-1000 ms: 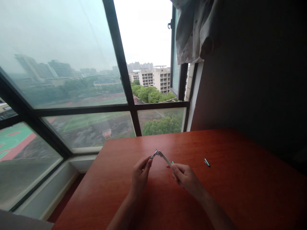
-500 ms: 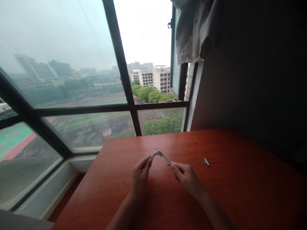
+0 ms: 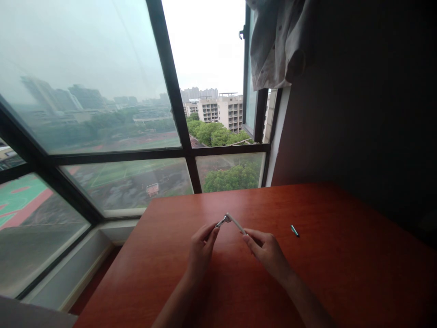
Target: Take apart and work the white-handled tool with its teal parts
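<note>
Jutting forward from the left hand [image 3: 200, 251], a short silvery piece [image 3: 223, 221].

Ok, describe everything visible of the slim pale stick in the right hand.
The slim, straight, pale grey stick, its material unclear, slants above the reddish wooden table. The right hand pinches its near end; its far end seems to touch the shiny silver metallic piece in the left hand.

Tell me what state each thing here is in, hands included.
Left hand: closed on the metal piece
Right hand: closed on the slim bar
Metal piece: held, tilted
Slim bar: held, slanted, upper end at the metal piece
Small item: lying on the table
Window sash: open
Cloth: hanging in folds
</note>
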`<state>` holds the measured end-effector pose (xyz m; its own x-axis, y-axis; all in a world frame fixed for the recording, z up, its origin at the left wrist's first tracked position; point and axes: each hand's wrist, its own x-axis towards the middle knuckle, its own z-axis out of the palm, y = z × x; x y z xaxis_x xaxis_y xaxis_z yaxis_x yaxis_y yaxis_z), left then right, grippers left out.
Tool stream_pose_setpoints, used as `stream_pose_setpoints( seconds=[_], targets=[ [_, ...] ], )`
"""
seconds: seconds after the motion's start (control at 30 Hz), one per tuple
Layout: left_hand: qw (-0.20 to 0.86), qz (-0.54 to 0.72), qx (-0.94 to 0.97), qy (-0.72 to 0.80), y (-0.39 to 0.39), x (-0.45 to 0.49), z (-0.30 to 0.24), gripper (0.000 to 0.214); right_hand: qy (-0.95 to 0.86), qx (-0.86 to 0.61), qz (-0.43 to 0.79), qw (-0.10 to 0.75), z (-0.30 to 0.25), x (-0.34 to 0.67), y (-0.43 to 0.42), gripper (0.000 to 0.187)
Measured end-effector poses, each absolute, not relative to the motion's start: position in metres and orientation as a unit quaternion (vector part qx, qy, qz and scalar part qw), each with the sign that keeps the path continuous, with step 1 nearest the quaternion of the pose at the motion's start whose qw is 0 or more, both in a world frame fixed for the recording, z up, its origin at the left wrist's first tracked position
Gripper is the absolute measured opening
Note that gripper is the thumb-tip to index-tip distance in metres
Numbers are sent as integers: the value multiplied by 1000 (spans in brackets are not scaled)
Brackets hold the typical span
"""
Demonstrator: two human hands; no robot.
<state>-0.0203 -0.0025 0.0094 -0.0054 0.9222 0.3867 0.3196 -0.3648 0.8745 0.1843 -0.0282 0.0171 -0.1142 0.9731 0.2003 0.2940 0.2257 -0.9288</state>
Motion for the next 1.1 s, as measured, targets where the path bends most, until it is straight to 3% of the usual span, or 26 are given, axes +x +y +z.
stream_pose_setpoints(
  seconds=[1.1],
  targets=[
    [327, 513, 627, 487, -4, -18, 9, 34, -653, -495, 359, 446, 18, 183, -30, 47]
  ],
)
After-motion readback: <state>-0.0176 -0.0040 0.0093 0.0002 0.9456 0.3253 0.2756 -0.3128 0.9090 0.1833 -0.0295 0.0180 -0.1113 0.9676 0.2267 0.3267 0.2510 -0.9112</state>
